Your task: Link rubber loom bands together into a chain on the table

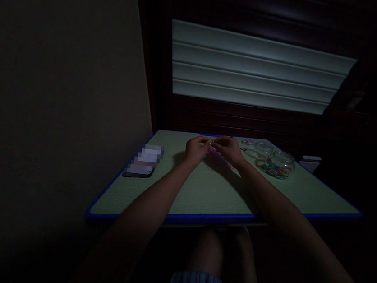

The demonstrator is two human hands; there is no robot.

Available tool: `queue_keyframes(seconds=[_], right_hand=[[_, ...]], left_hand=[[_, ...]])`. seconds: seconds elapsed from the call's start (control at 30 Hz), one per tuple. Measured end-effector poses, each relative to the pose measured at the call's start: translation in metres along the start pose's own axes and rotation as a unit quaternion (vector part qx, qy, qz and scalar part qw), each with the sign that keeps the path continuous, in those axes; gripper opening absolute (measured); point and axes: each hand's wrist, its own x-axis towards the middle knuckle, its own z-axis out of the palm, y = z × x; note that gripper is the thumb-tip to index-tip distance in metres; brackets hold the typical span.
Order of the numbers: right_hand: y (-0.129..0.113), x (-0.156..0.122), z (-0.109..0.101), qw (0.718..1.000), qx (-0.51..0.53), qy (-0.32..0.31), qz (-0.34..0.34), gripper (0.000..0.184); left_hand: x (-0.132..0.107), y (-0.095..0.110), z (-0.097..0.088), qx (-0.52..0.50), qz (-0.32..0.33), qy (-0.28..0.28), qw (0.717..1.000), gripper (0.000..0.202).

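Near the far side of the table, my left hand [197, 149] and my right hand [227, 148] meet with fingers pinched together. A tiny yellowish item [210, 142] shows between their fingertips; the dim light hides what kind it is. Just below them lies a pink piece [219, 157], its right part running under my right hand and wrist. I cannot tell whether the fingers also grip this pink piece. To the right stands a clear jar [280, 164] with several small coloured rings in its bottom.
The pale green table [202, 197] has a blue edge [214, 218]. A phone [143, 160] with a blurred-out screen lies at its left. Behind the jar is another clear container [263, 148], with small pink items [248, 142] beside it. A wall [63, 77] rises on the left.
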Motion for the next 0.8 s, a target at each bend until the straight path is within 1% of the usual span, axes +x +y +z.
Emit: queue_keyframes(seconds=[0.13,0.23,0.33,0.47,0.57,0.67,0.73,0.8], right_hand=[[0.0016,0.0003,0.001,1.0,0.013,-0.007,0.015,0.021],[0.0028,0.0006,0.0016,0.999,0.023,-0.023,0.019,0.018],[0.0022,0.0,0.0024,0.999,0.023,-0.036,0.022,0.017],[0.0007,-0.0011,0.0025,0.999,0.022,-0.037,0.031,0.02],[0.0008,-0.0009,0.0009,0.999,0.009,-0.017,0.031,0.025],[0.0004,-0.0005,-0.0008,0.999,-0.025,0.018,0.009,0.031],[-0.0007,-0.0007,-0.001,0.998,-0.051,0.036,-0.011,0.031],[-0.002,-0.0012,-0.0005,0.996,-0.07,0.036,-0.028,0.029]], left_hand=[[0.0022,-0.0015,-0.0011,-0.002,0.005,0.025,1.0,0.017],[0.004,-0.0037,-0.0023,0.01,0.012,0.039,0.999,0.017],[0.0044,-0.0053,-0.0036,0.035,0.027,0.041,0.998,0.017],[0.0037,-0.006,-0.0051,0.082,0.042,0.052,0.994,0.015],[0.0028,-0.0057,-0.0062,0.109,0.06,0.052,0.991,0.013],[0.0014,-0.0048,-0.0073,0.137,0.084,0.052,0.986,0.012],[0.0,-0.0036,-0.0079,0.16,0.103,0.048,0.981,0.012],[-0.0018,-0.0019,-0.0083,0.178,0.122,0.043,0.975,0.012]])
